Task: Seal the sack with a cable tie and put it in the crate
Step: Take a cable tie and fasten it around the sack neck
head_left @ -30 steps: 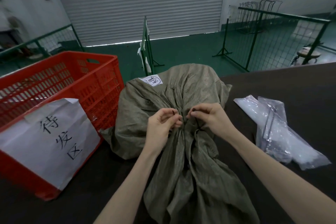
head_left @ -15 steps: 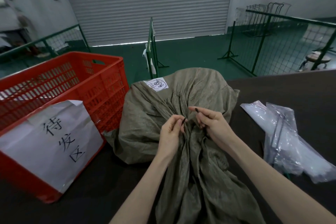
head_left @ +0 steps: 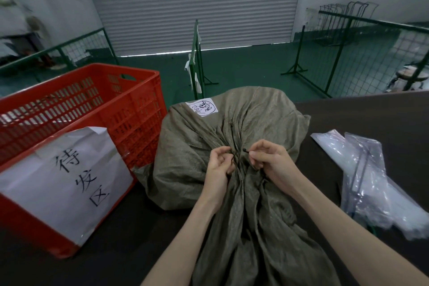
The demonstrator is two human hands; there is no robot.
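On dark table (head_left: 348, 114), left hand (head_left: 218, 165) and right hand (head_left: 271, 162) pinch cable tie (head_left: 235, 158) around sack (head_left: 209, 146) neck.

hands: right (head_left: 270, 161) now pinching tie end (head_left: 245, 150) | left (head_left: 219, 162) closer to neck, gripping tie

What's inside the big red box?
The red crate looks empty where its slatted far walls show. A white paper sign on its near wall covers the bottom, so I cannot tell what lies there.

Clear plastic bags (head_left: 369, 183) lie on the dark table (head_left: 362, 114).
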